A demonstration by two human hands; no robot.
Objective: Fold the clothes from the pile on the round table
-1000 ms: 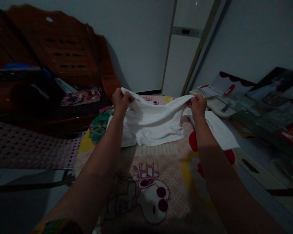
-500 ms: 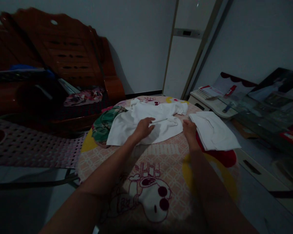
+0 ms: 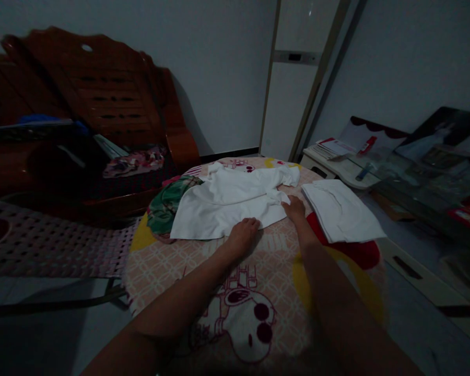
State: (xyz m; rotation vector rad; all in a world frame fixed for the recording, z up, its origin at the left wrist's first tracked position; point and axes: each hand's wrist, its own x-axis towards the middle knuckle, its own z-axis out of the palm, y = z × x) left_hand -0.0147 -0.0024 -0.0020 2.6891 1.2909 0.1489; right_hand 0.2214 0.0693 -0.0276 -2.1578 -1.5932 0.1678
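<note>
A white shirt (image 3: 223, 196) lies spread on the round table, its sleeves toward the far side and a few creases across it. My left hand (image 3: 243, 236) is at the shirt's near edge, fingers close together and curled on the cloth; its thumb is hidden. At the shirt's right end, my right hand (image 3: 295, 209) pinches the edge of the cloth between thumb and fingers. Just right of that hand rests a folded white cloth stack (image 3: 342, 211). A bunched green patterned cloth (image 3: 168, 206) touches the shirt's left side.
A pink cartoon-print tablecloth (image 3: 285, 292) covers the table. To the left stand a woven chair (image 3: 62, 243) and a wooden bench (image 3: 109, 99) with items on it. A glass-topped cabinet (image 3: 407, 183) is at the right, and a tall white air conditioner (image 3: 288, 99) stands behind.
My left hand has moved from above the middle of the shirt to its near edge, and its fingers have closed together. My right hand has shifted slightly left onto the cloth.
</note>
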